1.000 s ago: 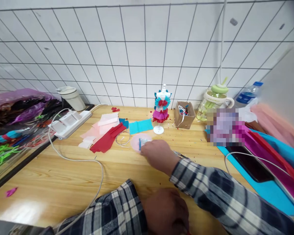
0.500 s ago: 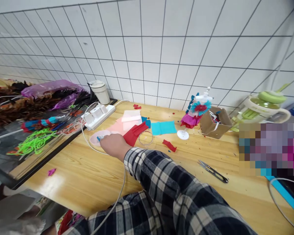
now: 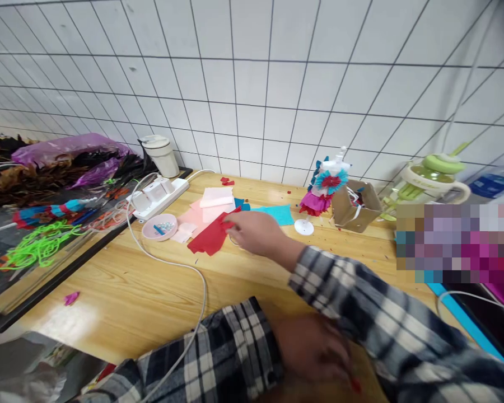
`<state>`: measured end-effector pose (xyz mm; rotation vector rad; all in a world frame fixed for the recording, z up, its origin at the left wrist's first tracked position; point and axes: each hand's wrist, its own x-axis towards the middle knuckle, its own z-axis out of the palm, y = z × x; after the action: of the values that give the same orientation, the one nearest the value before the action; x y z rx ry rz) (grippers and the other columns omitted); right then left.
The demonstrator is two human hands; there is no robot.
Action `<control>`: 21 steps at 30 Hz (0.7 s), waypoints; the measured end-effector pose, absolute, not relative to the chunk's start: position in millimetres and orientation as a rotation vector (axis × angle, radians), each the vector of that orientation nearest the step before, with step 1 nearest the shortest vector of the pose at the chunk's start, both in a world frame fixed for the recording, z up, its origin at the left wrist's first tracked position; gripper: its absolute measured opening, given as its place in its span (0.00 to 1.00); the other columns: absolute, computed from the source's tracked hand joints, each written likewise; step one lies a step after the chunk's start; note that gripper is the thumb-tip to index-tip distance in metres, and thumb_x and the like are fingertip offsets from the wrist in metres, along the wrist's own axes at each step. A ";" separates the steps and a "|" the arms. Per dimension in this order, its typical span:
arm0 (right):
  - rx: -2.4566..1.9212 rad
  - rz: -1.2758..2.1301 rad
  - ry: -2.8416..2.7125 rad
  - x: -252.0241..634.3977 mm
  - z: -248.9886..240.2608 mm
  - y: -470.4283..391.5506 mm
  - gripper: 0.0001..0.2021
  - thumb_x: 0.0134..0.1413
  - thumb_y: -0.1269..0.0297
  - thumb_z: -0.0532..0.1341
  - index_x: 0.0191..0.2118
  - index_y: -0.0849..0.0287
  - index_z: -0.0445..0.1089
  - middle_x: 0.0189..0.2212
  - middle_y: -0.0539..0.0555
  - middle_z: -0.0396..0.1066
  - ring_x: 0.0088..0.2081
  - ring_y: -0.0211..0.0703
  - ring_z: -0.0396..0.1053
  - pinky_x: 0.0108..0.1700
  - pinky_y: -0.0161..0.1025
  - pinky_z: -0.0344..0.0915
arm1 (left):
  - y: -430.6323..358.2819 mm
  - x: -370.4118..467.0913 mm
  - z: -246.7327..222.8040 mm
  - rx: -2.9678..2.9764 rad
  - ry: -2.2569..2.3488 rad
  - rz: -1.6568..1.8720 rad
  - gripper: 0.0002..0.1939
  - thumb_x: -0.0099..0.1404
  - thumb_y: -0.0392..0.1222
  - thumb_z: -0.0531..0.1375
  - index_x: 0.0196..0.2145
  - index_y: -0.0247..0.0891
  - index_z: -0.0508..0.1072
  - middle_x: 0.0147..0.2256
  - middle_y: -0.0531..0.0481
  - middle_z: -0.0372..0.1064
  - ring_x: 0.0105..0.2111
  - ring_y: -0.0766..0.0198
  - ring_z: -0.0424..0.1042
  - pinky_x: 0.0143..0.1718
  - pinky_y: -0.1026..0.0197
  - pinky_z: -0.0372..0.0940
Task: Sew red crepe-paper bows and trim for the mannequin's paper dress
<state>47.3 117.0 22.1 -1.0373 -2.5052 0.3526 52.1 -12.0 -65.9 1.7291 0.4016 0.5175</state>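
My right hand (image 3: pixel 258 232) reaches across from the right, its thumb and fingers pinched at the right edge of a sheet of red crepe paper (image 3: pixel 208 235). Low in the view, near my body, my left hand (image 3: pixel 317 347) is dark and blurred with its fingers bent; a small red bit (image 3: pixel 356 384) shows at its fingertips, too unclear to name. Left of the red paper stands a pink dish (image 3: pixel 147 230) with small beads and a blue strip inside. Pale pink paper (image 3: pixel 215 197) lies behind the red sheet, and blue crepe paper (image 3: pixel 277 212) lies partly behind my right hand.
A decorated figure (image 3: pixel 323 184) with a pink skirt stands on a white round base beside a cardboard box (image 3: pixel 357 207). A white power strip (image 3: pixel 162 198) and its cable (image 3: pixel 201 280) lie at left. Further left are green cords (image 3: pixel 37 246); a green-lidded jug (image 3: pixel 432 182) stands right.
My right hand has moved right, from the pink dish to the red paper, uncovering the dish. My left hand has come into view at the bottom. The camera view has shifted slightly.
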 end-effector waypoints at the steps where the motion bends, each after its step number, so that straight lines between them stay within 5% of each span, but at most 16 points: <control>1: -1.122 0.356 -2.408 79.8 24.0 110.7 0.12 0.59 0.62 0.55 0.45 0.54 0.71 0.38 0.51 0.76 0.39 0.44 0.72 0.39 0.38 0.65 | -5.5 51.7 -64.7 1.671 0.427 0.578 0.09 0.58 0.45 0.62 0.24 0.40 0.77 0.28 0.47 0.73 0.33 0.59 0.71 0.38 0.60 0.64; 7: -1.490 0.452 -1.663 219.6 -10.7 39.1 0.14 0.60 0.61 0.51 0.46 0.58 0.69 0.35 0.55 0.74 0.36 0.41 0.71 0.36 0.35 0.66 | 29.6 46.4 -63.8 1.173 0.711 0.796 0.12 0.53 0.47 0.67 0.28 0.34 0.76 0.30 0.49 0.70 0.33 0.63 0.66 0.41 0.62 0.60; 13: -1.221 0.650 -1.972 230.5 -38.3 3.8 0.19 0.51 0.70 0.58 0.50 0.56 0.68 0.48 0.55 0.71 0.49 0.44 0.67 0.45 0.39 0.67 | 26.9 48.6 -63.5 0.889 0.717 0.836 0.10 0.49 0.40 0.70 0.30 0.33 0.77 0.32 0.49 0.72 0.34 0.64 0.67 0.42 0.62 0.59; 21: -1.312 0.742 -1.948 226.4 -38.9 5.3 0.12 0.52 0.67 0.62 0.44 0.52 0.75 0.39 0.51 0.76 0.37 0.38 0.71 0.40 0.36 0.68 | 27.0 44.8 -59.6 0.909 0.693 0.797 0.09 0.50 0.39 0.69 0.29 0.32 0.77 0.30 0.48 0.72 0.35 0.62 0.68 0.43 0.59 0.60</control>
<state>226.4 5.3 -38.9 -1.3117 -1.9482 0.7420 44.8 27.0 -59.6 0.9085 0.6933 0.7975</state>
